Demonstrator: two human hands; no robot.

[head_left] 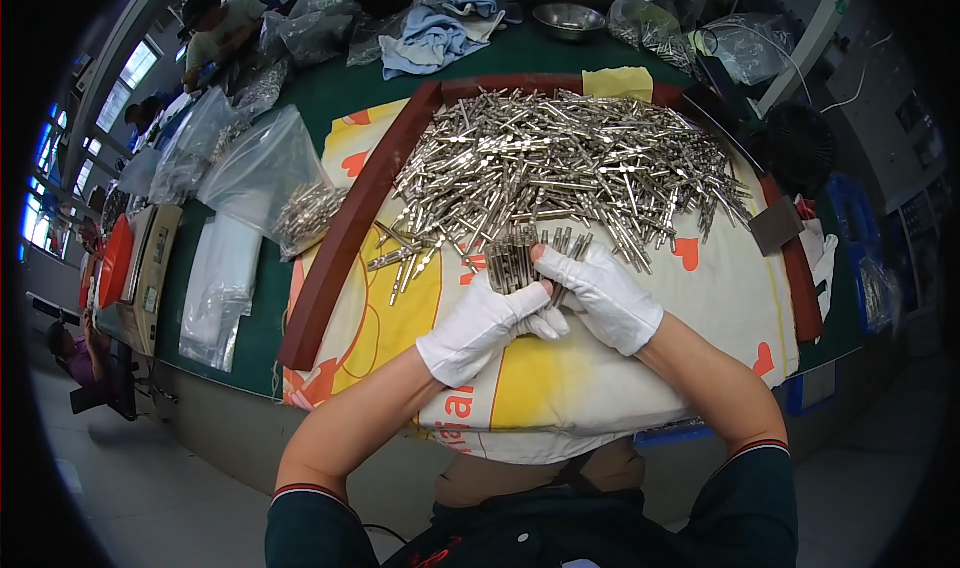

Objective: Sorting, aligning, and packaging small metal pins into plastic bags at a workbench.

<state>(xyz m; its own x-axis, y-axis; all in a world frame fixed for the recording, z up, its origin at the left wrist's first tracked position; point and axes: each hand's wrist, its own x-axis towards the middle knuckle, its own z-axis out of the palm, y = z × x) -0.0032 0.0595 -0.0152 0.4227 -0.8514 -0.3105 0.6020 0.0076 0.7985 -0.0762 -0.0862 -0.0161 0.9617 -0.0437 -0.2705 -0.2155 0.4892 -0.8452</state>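
Both my hands wear white gloves with the thumb tips bare, and they meet low in the middle, over the cloth. Fingers of my left hand (470, 330) are wrapped round a bundle of slim silver metal rods (512, 266), which look like screwdriver bits, standing side by side. Against it, my right hand (612, 300) is closed round several more of these rods (566, 242), its thumb reaching to the bundle. Just beyond my hands lies a big loose pile of the same rods (560, 163). The gloved fingers hide the lower ends of the held ones.
A dark red wooden frame (335, 268) borders the printed cloth (720, 303) on the green table (275, 313). Plastic bags (265, 178) and a scale (150, 278) stand to the left. At the back are blue rags (435, 43) and a metal bowl (568, 23). Other people sit farther left.
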